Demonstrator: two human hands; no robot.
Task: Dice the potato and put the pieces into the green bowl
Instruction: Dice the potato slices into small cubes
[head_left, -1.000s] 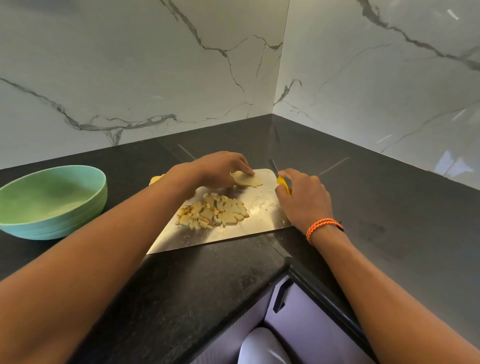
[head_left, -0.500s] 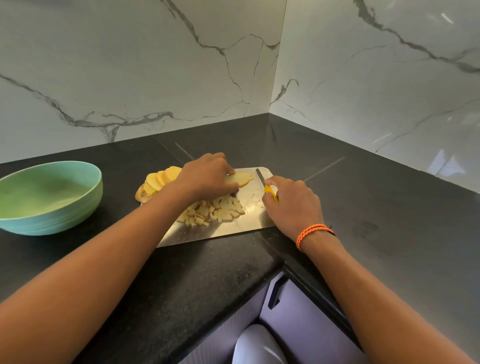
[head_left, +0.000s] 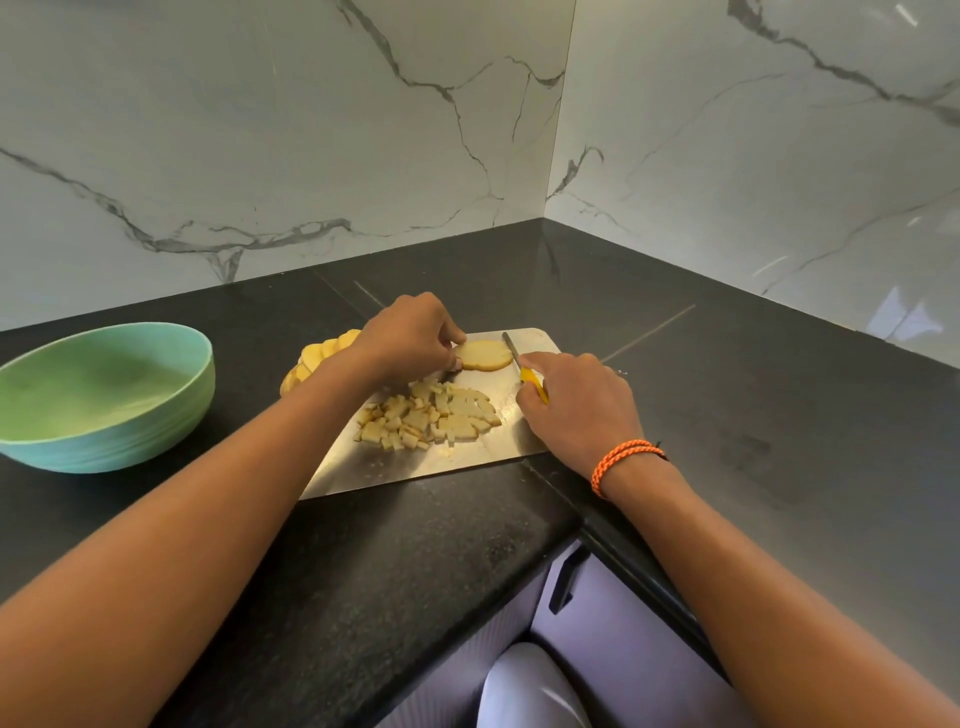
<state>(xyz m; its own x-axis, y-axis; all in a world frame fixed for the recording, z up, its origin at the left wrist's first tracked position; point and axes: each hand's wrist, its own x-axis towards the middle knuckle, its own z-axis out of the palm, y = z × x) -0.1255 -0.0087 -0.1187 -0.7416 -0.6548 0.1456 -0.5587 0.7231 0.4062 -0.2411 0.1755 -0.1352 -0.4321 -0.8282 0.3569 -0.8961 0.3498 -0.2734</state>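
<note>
A steel cutting board (head_left: 467, 462) lies on the black counter. On its far end rests a flat potato slice (head_left: 484, 355), pinched at its left edge by my left hand (head_left: 410, 338). My right hand (head_left: 576, 402) grips a yellow-handled knife (head_left: 523, 366), whose blade lies just right of that slice. A pile of several potato dice (head_left: 431, 418) sits mid-board. More uncut potato slices (head_left: 317, 358) are stacked at the board's far left, partly hidden behind my left wrist. The green bowl (head_left: 104, 395) stands to the left with no pieces visible in it.
Marble walls meet in a corner behind the black counter (head_left: 727, 395). The counter's front edge bends inward below the board, with a purple cabinet door and its dark handle (head_left: 563, 582) underneath.
My left hand shifted on the slice, leaving more of it exposed. The knife sits slightly closer to the slice. The view moved a little.
</note>
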